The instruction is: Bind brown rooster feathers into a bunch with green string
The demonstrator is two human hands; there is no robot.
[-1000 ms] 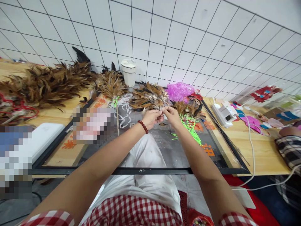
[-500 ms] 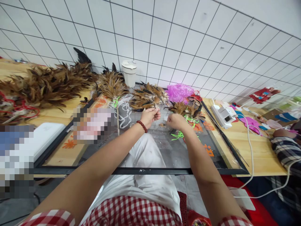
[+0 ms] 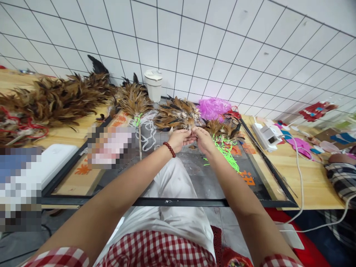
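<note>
My left hand (image 3: 179,141), with a dark red bead bracelet, and my right hand (image 3: 204,141) meet fingertip to fingertip over the glass tabletop (image 3: 191,172). Both pinch at the same spot; whatever is between the fingers is too small to make out. Right behind them lies a pile of brown and black feathers (image 3: 176,113). Bright green cord (image 3: 226,152) spreads beside my right wrist, below a smaller feather bunch (image 3: 218,128). Left of my hands lies a feather duster (image 3: 133,98) with a thin stick handle and green cord tied at its neck.
A white lidded cup (image 3: 153,86) stands by the tiled wall. Purple plastic (image 3: 214,107) lies at the back. White string (image 3: 148,135) is tangled near the duster. More feathers (image 3: 55,98) fill the far left. At right are a power strip (image 3: 267,135) with cables and a person's plaid sleeve (image 3: 340,178).
My right hand has moved left, from beside the green cord to my left hand, and their fingertips now touch. The green cord lies more spread out. My left hand has barely shifted.
</note>
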